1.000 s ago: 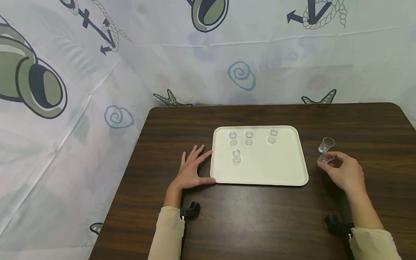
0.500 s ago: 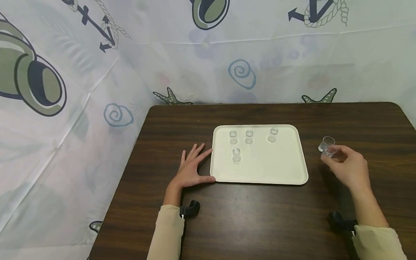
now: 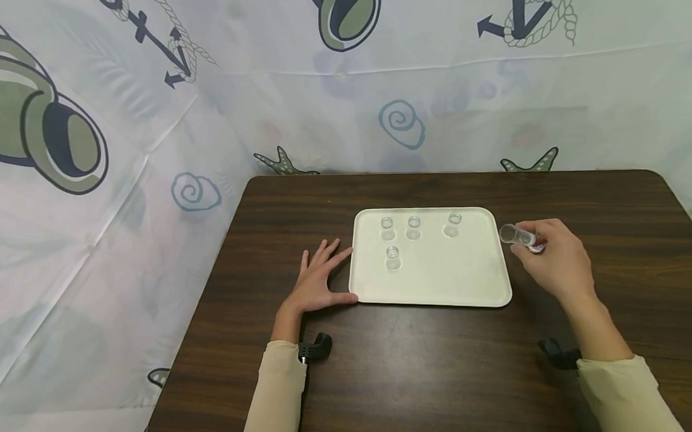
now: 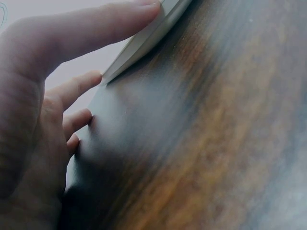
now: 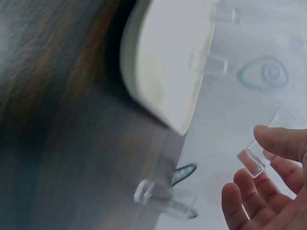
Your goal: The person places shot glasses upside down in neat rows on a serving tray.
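Note:
My right hand (image 3: pixel 556 258) pinches a clear shot glass (image 5: pixel 261 148) between thumb and fingers. In the head view this glass tilts, its mouth leaning left near the tray's right edge. Another clear shot glass (image 5: pixel 163 199) stands upright on the table; in the head view my right hand mostly hides it. Several shot glasses, including one (image 3: pixel 393 258) in a nearer row, stand on the cream tray (image 3: pixel 435 286), apparently mouth down. My left hand (image 3: pixel 315 288) has its fingers spread, with the thumb and index fingertip touching the tray's left side.
A dark wood-grain table (image 3: pixel 432 371) with rounded corners bears the tray. Behind and to the left hangs a white printed cloth (image 3: pixel 326 113). A black wrist camera (image 3: pixel 316 347) sits on the left wrist, another (image 3: pixel 558 354) on the right.
My right hand lifts and moves left and away from me with the shot glass, which goes from roughly upright to tilted. My left hand and the tray hold still.

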The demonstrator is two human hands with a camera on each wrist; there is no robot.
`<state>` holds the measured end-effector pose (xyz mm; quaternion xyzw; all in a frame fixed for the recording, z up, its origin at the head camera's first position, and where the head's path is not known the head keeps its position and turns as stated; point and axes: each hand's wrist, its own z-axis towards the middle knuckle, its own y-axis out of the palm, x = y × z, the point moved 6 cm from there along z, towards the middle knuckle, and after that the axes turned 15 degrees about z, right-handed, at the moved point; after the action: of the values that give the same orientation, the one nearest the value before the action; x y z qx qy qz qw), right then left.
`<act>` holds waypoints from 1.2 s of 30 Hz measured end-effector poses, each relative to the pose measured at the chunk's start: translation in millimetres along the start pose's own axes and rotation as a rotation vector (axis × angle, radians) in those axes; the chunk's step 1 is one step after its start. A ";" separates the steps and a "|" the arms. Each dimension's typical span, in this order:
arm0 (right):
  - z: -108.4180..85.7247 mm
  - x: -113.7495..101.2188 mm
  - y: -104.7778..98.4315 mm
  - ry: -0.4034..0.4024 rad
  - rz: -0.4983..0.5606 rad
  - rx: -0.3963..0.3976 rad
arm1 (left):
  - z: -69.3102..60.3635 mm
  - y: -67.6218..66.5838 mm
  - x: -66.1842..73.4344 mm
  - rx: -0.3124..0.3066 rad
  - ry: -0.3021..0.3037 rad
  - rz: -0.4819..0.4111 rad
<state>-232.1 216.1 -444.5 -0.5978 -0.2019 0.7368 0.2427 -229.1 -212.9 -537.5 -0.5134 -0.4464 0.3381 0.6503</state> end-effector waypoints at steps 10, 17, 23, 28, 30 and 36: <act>6.7 -49.1 51.3 -0.278 -0.211 -0.132 | 0.4 -1.2 0.3 0.005 -0.005 0.001; 4.0 -66.4 96.2 -0.488 -0.310 -0.211 | 0.0 1.0 -1.3 0.002 -0.005 -0.006; -1.4 -72.2 121.6 -0.635 -0.409 -0.251 | 0.8 1.6 -1.3 0.002 -0.001 -0.007; -2.9 -76.1 132.6 -0.686 -0.471 -0.276 | 1.2 2.2 -1.6 0.002 -0.003 -0.003; -1.9 -76.1 136.5 -0.685 -0.495 -0.291 | 1.2 2.4 -1.5 -0.001 -0.005 0.000; 1.4 -77.0 145.1 -0.693 -0.546 -0.309 | 0.6 2.4 -1.0 -0.002 -0.007 -0.002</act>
<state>-237.4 53.8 -469.2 -0.2703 -0.5285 0.7636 0.2541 -230.0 -213.0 -540.0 -0.5123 -0.4495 0.3391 0.6485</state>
